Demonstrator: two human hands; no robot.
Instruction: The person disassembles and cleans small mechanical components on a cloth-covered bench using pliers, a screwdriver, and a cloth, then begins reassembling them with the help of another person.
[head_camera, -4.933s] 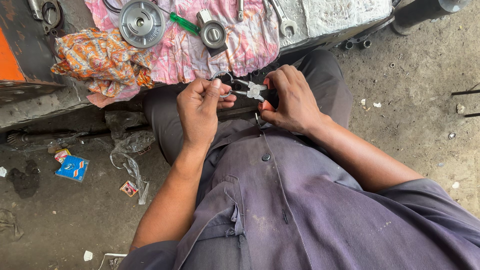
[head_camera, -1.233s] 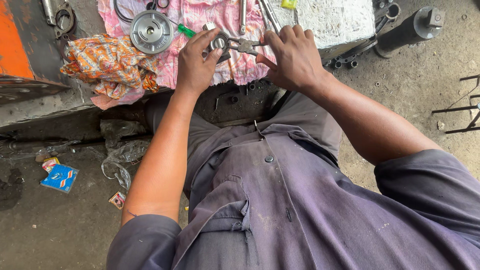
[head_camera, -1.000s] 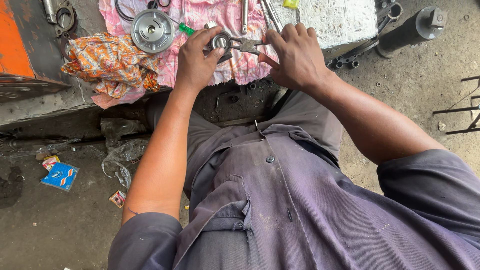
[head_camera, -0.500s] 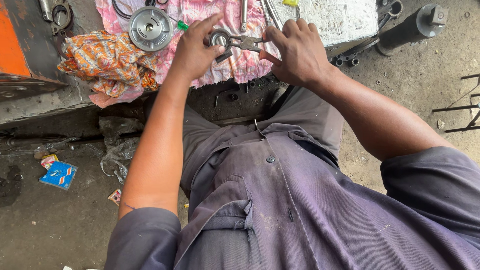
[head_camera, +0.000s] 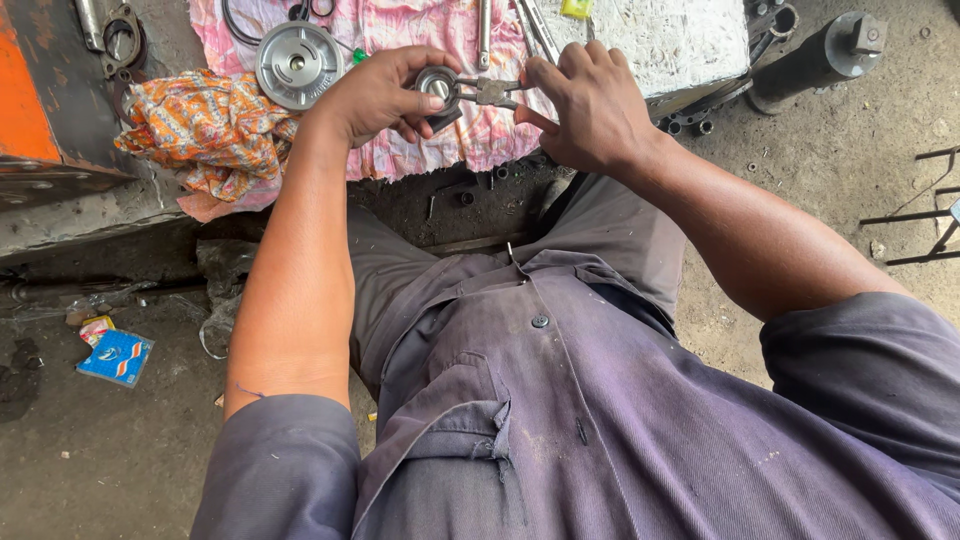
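Dusty, littered concrete floor (head_camera: 120, 460)

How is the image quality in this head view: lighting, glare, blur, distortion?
Head view: even, soft daylight with no hard shadows; the white block is nearly blown out; slight sheen on the round metal disc; the left hand and right hand with the pliers are sharp; no motion blur; wide-angle stretch shows on the shirt.
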